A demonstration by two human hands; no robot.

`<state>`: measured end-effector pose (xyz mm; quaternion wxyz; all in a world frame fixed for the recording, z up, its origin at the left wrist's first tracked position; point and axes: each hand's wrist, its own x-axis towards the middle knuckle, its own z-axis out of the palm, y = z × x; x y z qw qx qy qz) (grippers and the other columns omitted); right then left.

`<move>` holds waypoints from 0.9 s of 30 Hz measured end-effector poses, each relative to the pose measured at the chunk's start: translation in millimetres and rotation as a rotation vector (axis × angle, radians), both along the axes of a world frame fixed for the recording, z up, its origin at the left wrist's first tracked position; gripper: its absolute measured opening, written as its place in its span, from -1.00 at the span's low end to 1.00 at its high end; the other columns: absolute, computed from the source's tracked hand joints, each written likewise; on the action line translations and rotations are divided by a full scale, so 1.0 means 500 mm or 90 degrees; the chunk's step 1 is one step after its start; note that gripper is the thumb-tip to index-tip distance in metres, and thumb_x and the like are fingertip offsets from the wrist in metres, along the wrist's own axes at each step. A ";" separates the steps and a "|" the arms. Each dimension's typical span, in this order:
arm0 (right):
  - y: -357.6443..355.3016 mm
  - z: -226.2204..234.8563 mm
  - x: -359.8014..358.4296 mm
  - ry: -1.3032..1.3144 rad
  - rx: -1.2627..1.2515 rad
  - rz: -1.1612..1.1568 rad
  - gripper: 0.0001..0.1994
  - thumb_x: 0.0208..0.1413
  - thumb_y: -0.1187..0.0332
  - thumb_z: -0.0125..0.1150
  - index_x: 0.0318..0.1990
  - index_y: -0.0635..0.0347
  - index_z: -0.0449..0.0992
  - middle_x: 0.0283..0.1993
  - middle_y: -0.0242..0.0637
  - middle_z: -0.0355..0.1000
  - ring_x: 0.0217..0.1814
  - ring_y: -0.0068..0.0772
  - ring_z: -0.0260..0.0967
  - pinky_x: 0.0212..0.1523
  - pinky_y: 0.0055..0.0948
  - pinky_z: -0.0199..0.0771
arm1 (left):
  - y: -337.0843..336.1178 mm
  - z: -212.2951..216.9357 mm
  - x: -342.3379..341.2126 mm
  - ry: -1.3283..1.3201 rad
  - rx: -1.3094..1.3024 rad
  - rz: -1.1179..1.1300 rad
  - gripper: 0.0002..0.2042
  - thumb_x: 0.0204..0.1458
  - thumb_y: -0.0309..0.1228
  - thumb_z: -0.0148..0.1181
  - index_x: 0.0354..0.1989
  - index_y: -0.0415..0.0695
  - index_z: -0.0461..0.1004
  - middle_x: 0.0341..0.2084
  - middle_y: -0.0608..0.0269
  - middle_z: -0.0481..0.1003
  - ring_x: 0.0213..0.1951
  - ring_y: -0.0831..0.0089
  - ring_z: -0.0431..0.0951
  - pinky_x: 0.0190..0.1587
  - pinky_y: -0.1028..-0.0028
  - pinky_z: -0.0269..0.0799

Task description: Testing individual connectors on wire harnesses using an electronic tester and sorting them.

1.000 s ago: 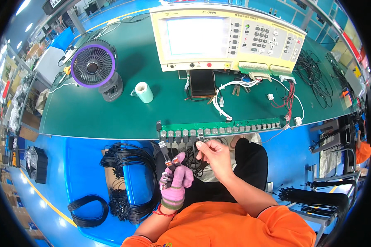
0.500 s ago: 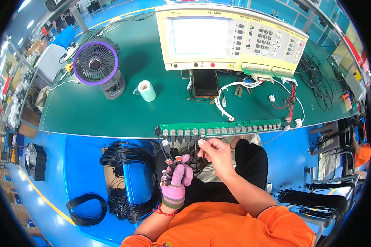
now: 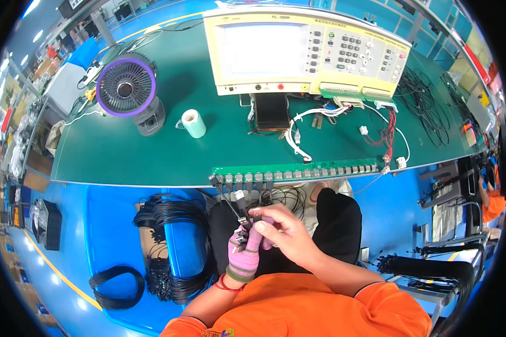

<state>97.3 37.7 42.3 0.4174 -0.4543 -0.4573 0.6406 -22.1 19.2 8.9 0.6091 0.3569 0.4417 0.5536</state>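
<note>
My left hand (image 3: 244, 259), in a pink striped glove, is closed around a bunch of black USB cables (image 3: 243, 221) whose metal plugs stick up past the fingers. My bare right hand (image 3: 291, 231) touches the left, its thumb and fingers pinched on a USB plug (image 3: 257, 214) at the bunch's right side. Just beyond both hands, a long green circuit board (image 3: 306, 170) with a row of metal sockets lies along the table's front edge. Several black plugs (image 3: 249, 185) sit in its left sockets, their cables hanging over the edge.
A cream tester (image 3: 323, 53) with a screen stands at the back, white wires (image 3: 291, 135) leading from it to the board. A purple-rimmed fan (image 3: 126, 87) and a mint mug (image 3: 193, 123) are on the left. Coiled black cables (image 3: 183, 216) lie in a blue bin (image 3: 98, 230) below.
My right hand has drawn back from the board's sockets to my left hand, with a plug now in its fingers. My left hand has shifted slightly right.
</note>
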 end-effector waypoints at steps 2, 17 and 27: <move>0.004 -0.004 0.005 0.022 -0.044 0.014 -0.72 0.19 0.34 0.10 -0.01 0.32 0.44 -0.04 -0.32 0.26 -0.38 -0.58 0.34 -0.27 -0.56 0.35 | 0.002 -0.006 -0.007 0.028 -0.019 -0.037 -0.77 0.21 -0.29 0.00 -0.28 -0.22 0.44 -0.58 0.40 0.42 -0.51 0.62 0.39 -0.44 0.59 0.28; 0.070 -0.094 0.027 -0.034 -0.005 -0.248 -0.72 0.20 0.23 0.08 -0.36 0.31 0.51 -0.55 -0.38 0.44 -0.50 -0.69 0.25 -0.42 -0.62 0.27 | 0.003 0.010 0.009 0.104 -0.063 0.129 -0.84 0.10 -0.35 0.07 -0.30 -0.21 0.39 -0.45 0.37 0.37 -0.43 0.68 0.35 -0.37 0.68 0.24; 0.084 -0.080 0.011 0.044 -0.067 -0.312 -0.74 0.21 0.21 0.08 -0.33 0.26 0.47 -0.53 -0.42 0.40 -0.49 -0.69 0.22 -0.43 -0.64 0.21 | -0.010 -0.001 0.006 0.040 -0.141 0.041 -0.83 0.13 -0.37 0.07 -0.29 -0.23 0.43 -0.63 0.38 0.39 -0.66 0.69 0.25 -0.62 0.65 0.11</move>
